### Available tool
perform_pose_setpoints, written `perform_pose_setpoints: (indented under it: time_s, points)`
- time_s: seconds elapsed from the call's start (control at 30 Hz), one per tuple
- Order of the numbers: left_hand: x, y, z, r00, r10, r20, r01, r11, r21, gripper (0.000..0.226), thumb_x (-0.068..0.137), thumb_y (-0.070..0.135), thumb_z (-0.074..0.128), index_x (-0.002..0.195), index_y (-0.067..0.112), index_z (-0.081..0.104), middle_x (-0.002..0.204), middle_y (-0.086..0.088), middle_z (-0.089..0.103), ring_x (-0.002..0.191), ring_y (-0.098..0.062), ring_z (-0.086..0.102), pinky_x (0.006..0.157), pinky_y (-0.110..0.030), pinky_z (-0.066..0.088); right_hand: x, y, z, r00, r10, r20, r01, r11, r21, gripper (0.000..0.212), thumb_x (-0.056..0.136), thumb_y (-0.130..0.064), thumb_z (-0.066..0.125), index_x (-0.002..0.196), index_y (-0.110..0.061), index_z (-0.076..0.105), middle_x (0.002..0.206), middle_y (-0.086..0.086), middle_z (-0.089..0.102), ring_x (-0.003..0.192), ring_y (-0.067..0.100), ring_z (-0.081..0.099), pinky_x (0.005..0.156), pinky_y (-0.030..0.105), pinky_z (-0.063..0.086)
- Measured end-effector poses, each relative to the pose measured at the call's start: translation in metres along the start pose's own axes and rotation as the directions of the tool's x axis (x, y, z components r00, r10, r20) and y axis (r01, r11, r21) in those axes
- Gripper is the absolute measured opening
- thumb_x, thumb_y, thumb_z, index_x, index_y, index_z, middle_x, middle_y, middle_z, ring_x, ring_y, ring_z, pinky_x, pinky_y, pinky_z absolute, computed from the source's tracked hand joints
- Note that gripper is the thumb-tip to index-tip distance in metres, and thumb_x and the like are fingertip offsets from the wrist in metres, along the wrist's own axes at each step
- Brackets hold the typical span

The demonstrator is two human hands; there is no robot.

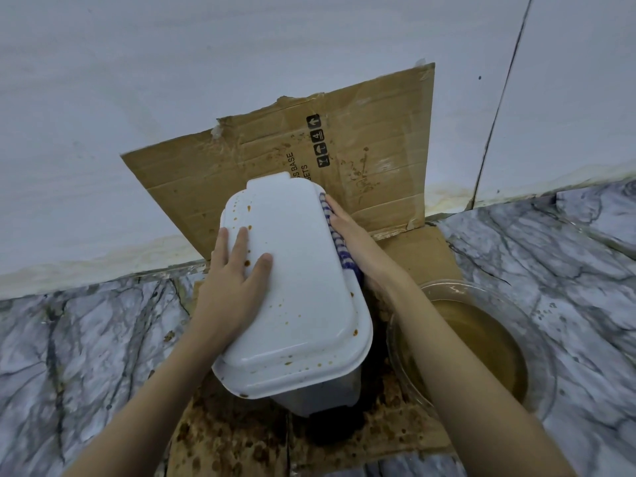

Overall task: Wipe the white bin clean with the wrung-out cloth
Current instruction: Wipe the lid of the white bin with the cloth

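Note:
A white bin [303,297] with a closed lid stands on stained cardboard in the middle of the view. Brown spots dot the lid, mostly near its far left corner and along its near edge. My left hand [230,280] lies flat on the lid's left side, fingers spread, pressing on it. My right hand [354,242] is against the bin's right side and presses a blue-and-white checked cloth [339,246] onto the lid's right edge. Most of the cloth is hidden under that hand.
Flattened cardboard [378,166] leans up the white wall behind the bin and lies beneath it, heavily stained brown near me. A clear glass bowl [481,342] of murky brown water sits just right of the bin. Marbled floor [557,270] surrounds both sides.

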State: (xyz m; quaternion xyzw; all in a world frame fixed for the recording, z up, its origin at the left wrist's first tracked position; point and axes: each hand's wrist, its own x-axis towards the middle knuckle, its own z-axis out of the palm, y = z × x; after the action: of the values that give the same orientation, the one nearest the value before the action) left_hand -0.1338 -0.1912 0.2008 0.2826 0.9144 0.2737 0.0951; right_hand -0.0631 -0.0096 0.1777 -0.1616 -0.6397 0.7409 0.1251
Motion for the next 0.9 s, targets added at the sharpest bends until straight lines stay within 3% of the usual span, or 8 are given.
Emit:
perform_pose_setpoints:
  time_s: [0.07, 0.17, 0.27, 0.33, 0.4, 0.63, 0.77, 0.9]
  points:
    - [0.000, 0.001, 0.001, 1.000, -0.002, -0.011, 0.002, 1.000, 0.001, 0.063, 0.096, 0.055, 0.028, 0.150, 0.032, 0.005, 0.159, 0.006, -0.009, 0.146, -0.022, 0.008, 0.115, -0.045, 0.013, -0.019, 0.007, 0.000, 1.000, -0.009, -0.013, 0.009, 1.000, -0.003, 0.044, 0.104, -0.024, 0.027, 0.147, -0.029, 0.026, 0.138, -0.018, 0.041, 0.111, -0.010, 0.048, 0.085, 0.003, 0.041]
    - [0.000, 0.000, 0.001, 1.000, -0.001, -0.011, 0.001, 1.000, 0.004, 0.062, 0.096, 0.051, 0.028, 0.150, 0.032, 0.005, 0.159, 0.006, -0.009, 0.146, -0.022, 0.009, 0.114, -0.044, 0.014, -0.033, 0.013, 0.000, 0.999, -0.011, -0.034, 0.010, 0.999, -0.038, 0.044, 0.103, -0.025, 0.030, 0.147, -0.030, 0.029, 0.148, -0.016, 0.033, 0.127, -0.003, 0.040, 0.102, 0.012, 0.034]
    - [0.001, 0.000, 0.002, 1.000, 0.004, -0.012, -0.004, 1.000, 0.008, 0.062, 0.096, 0.051, 0.028, 0.150, 0.031, 0.005, 0.159, 0.005, -0.009, 0.146, -0.023, 0.009, 0.114, -0.043, 0.014, -0.021, 0.008, 0.000, 0.997, -0.023, -0.068, 0.017, 0.995, -0.098, 0.043, 0.104, -0.023, 0.028, 0.147, -0.026, 0.030, 0.142, -0.017, 0.038, 0.120, -0.007, 0.045, 0.098, 0.008, 0.036]
    - [0.002, -0.001, 0.002, 1.000, 0.007, -0.010, -0.007, 1.000, 0.014, 0.062, 0.096, 0.051, 0.027, 0.150, 0.031, 0.005, 0.159, 0.005, -0.009, 0.146, -0.024, 0.008, 0.114, -0.044, 0.014, 0.003, 0.006, -0.002, 0.995, -0.039, -0.097, 0.020, 0.982, -0.185, 0.044, 0.103, -0.026, 0.027, 0.147, -0.027, 0.028, 0.151, -0.010, 0.031, 0.136, 0.005, 0.033, 0.114, 0.024, 0.025]
    - [0.002, -0.002, 0.002, 1.000, 0.011, -0.010, -0.011, 1.000, 0.004, 0.062, 0.096, 0.052, 0.027, 0.150, 0.031, 0.005, 0.159, 0.005, -0.009, 0.146, -0.024, 0.009, 0.114, -0.044, 0.015, 0.025, 0.003, -0.004, 0.992, -0.037, -0.117, 0.007, 0.970, -0.242, 0.046, 0.102, -0.027, 0.026, 0.148, -0.028, 0.027, 0.154, -0.008, 0.026, 0.140, 0.009, 0.026, 0.118, 0.033, 0.018]
    - [0.004, -0.003, 0.002, 1.000, 0.005, -0.009, -0.004, 1.000, 0.008, 0.062, 0.096, 0.052, 0.027, 0.150, 0.032, 0.005, 0.159, 0.005, -0.010, 0.145, -0.026, 0.011, 0.114, -0.046, 0.015, 0.028, 0.000, -0.002, 0.999, -0.018, -0.050, 0.012, 0.992, -0.125, 0.047, 0.102, -0.027, 0.026, 0.149, -0.028, 0.024, 0.152, -0.009, 0.031, 0.135, 0.007, 0.034, 0.111, 0.025, 0.028]
    - [0.005, -0.004, 0.003, 1.000, 0.007, -0.008, -0.007, 1.000, 0.011, 0.062, 0.096, 0.053, 0.027, 0.150, 0.032, 0.005, 0.159, 0.006, -0.009, 0.145, -0.027, 0.013, 0.114, -0.048, 0.017, -0.021, 0.007, 0.005, 0.999, -0.011, -0.042, 0.009, 0.998, -0.055, 0.044, 0.103, -0.028, 0.026, 0.147, -0.032, 0.027, 0.138, -0.018, 0.043, 0.117, -0.007, 0.047, 0.089, 0.007, 0.040]
    - [0.004, -0.003, 0.003, 1.000, 0.013, -0.012, -0.013, 1.000, 0.016, 0.063, 0.096, 0.053, 0.026, 0.150, 0.030, 0.006, 0.159, 0.004, -0.009, 0.145, -0.026, 0.011, 0.114, -0.046, 0.017, -0.071, 0.016, 0.012, 0.996, -0.030, -0.089, 0.025, 0.998, -0.052, 0.041, 0.103, -0.033, 0.028, 0.144, -0.038, 0.030, 0.149, -0.020, 0.031, 0.132, -0.002, 0.034, 0.109, 0.021, 0.028]
